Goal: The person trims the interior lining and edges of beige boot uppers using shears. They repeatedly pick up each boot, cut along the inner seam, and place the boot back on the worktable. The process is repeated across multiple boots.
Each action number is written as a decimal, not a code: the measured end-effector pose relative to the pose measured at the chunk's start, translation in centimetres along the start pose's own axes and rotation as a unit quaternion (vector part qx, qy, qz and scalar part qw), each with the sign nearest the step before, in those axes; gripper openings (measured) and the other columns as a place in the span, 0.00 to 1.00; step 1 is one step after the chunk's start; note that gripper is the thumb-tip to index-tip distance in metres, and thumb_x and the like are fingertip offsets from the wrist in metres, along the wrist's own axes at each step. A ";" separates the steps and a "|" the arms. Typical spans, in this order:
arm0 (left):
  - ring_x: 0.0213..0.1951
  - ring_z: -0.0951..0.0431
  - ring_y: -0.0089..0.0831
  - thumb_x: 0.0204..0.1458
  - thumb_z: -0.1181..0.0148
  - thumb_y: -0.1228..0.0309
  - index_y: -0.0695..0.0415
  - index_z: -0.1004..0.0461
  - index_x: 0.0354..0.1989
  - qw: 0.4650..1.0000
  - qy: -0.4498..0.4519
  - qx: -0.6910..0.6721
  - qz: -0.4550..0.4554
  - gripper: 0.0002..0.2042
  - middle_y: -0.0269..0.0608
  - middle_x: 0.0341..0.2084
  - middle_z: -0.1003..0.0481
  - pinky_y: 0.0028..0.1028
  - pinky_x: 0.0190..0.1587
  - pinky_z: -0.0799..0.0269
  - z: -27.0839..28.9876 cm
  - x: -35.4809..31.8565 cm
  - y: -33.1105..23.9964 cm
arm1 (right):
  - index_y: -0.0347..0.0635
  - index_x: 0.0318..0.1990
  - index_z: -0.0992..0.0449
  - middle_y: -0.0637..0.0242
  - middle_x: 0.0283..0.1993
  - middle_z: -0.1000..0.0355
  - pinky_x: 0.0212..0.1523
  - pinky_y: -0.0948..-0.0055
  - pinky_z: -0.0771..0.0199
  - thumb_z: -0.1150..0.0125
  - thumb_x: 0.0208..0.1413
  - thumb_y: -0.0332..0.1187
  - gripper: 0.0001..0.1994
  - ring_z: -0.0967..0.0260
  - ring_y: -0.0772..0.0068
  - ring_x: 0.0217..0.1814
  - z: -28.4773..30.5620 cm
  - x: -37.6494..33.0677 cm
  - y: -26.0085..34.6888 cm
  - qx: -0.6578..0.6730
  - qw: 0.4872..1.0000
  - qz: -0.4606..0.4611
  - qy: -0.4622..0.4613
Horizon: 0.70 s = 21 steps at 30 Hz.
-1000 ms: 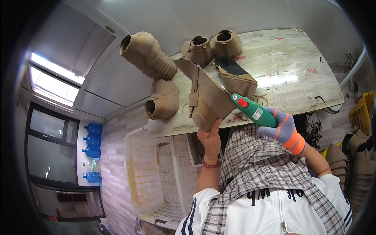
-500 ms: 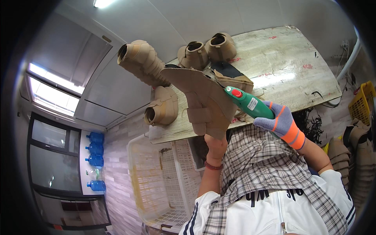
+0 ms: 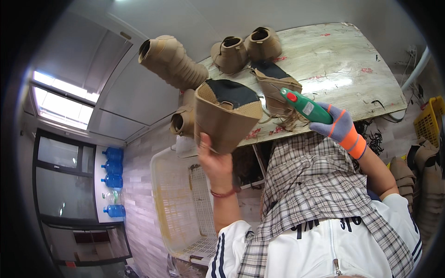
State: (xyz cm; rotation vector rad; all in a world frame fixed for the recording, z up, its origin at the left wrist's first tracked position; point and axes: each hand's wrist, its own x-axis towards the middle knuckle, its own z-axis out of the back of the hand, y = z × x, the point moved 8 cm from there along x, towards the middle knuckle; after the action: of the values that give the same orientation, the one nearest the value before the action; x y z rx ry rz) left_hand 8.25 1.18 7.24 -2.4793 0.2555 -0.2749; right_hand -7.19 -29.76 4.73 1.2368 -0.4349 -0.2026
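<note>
My left hand (image 3: 217, 164), bare with a red bracelet at the wrist, grips a tan shoe upper (image 3: 226, 127) by its lower end. The upper is tilted so its wide opening and black lining show. My right hand (image 3: 337, 126), in a grey and orange glove, is closed round a green handheld tool (image 3: 308, 108) with a red button and a thin tip. That tip is apart from the held upper, close to another tan upper (image 3: 277, 90) with black lining on the table. Loose strands or scraps (image 3: 293, 121) lie by the tool.
The worn pale table (image 3: 333, 60) bears two rounded uppers (image 3: 245, 48) at the back and a nested stack of uppers (image 3: 174, 62) at left. A white plastic basket (image 3: 160, 199) stands below at left. More uppers and a yellow crate (image 3: 429, 121) are at right.
My left hand has moved left and turned the upper, so its black-lined opening now shows. The tool has drawn away from it, slightly right and up.
</note>
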 end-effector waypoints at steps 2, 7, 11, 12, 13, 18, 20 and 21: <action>0.60 0.27 0.43 0.64 0.47 0.70 0.63 0.33 0.62 0.993 0.002 -0.097 0.074 0.20 0.49 0.58 0.28 0.48 0.63 0.31 1.1 1.7 -1.3 | 0.40 0.58 0.25 0.62 0.39 0.20 0.39 0.74 0.23 0.22 0.45 0.39 0.32 0.23 0.78 0.36 -0.4 -0.8 0.7 -0.060 0.997 0.055 0.014; 0.61 0.29 0.46 0.65 0.52 0.71 0.64 0.31 0.60 0.951 0.012 -0.236 0.201 0.17 0.53 0.59 0.28 0.48 0.66 0.34 3.6 3.1 -2.4 | 0.44 0.56 0.23 0.56 0.29 0.24 0.32 0.65 0.25 0.20 0.37 0.43 0.35 0.24 0.57 0.29 -1.0 -1.4 2.2 -0.249 0.942 0.224 0.005; 0.61 0.28 0.46 0.65 0.53 0.71 0.65 0.31 0.59 0.951 -0.027 -0.228 0.206 0.17 0.54 0.59 0.28 0.47 0.66 0.33 3.7 2.9 -2.2 | 0.47 0.56 0.23 0.58 0.25 0.27 0.28 0.62 0.28 0.20 0.35 0.45 0.36 0.28 0.53 0.25 -0.7 -1.4 2.8 -0.272 0.922 0.274 -0.026; 0.60 0.28 0.46 0.66 0.53 0.72 0.65 0.31 0.59 0.952 -0.031 -0.226 0.204 0.17 0.54 0.58 0.28 0.47 0.65 0.33 3.6 2.8 -2.1 | 0.47 0.56 0.23 0.58 0.25 0.27 0.28 0.62 0.28 0.20 0.34 0.46 0.36 0.28 0.54 0.25 -0.7 -1.4 2.7 -0.271 0.921 0.279 -0.025; 0.60 0.28 0.46 0.66 0.53 0.72 0.65 0.31 0.59 0.953 -0.035 -0.224 0.203 0.16 0.54 0.58 0.28 0.47 0.65 0.33 3.6 2.8 -2.1 | 0.47 0.56 0.23 0.58 0.24 0.27 0.28 0.62 0.28 0.20 0.34 0.46 0.36 0.28 0.54 0.25 -0.6 -1.4 2.8 -0.270 0.920 0.284 -0.025; 0.59 0.26 0.45 0.66 0.53 0.72 0.65 0.30 0.57 0.956 -0.027 -0.200 0.215 0.16 0.54 0.56 0.26 0.47 0.65 0.32 2.9 2.9 -1.6 | 0.46 0.55 0.22 0.59 0.22 0.29 0.27 0.62 0.29 0.19 0.33 0.47 0.37 0.30 0.55 0.23 -0.7 -2.3 3.8 -0.279 0.913 0.299 -0.013; 0.58 0.26 0.46 0.66 0.53 0.72 0.65 0.30 0.57 0.954 -0.037 -0.198 0.224 0.15 0.54 0.55 0.26 0.47 0.64 0.32 3.0 3.0 -1.1 | 0.46 0.55 0.22 0.60 0.21 0.29 0.26 0.62 0.30 0.19 0.33 0.47 0.37 0.30 0.55 0.22 -0.6 -2.8 3.9 -0.283 0.908 0.308 -0.017; 0.58 0.26 0.46 0.66 0.53 0.72 0.65 0.29 0.57 0.953 -0.041 -0.195 0.228 0.15 0.54 0.55 0.26 0.47 0.64 0.32 3.2 3.0 -0.9 | 0.46 0.55 0.22 0.60 0.21 0.29 0.26 0.63 0.31 0.19 0.33 0.47 0.36 0.30 0.56 0.22 -0.7 -2.9 4.2 -0.287 0.906 0.310 -0.017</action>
State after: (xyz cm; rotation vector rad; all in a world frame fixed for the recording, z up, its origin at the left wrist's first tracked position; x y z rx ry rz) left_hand 12.08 2.99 5.68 -2.7089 0.9051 0.0840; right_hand -9.88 -26.69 7.85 0.4751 -0.7170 0.1893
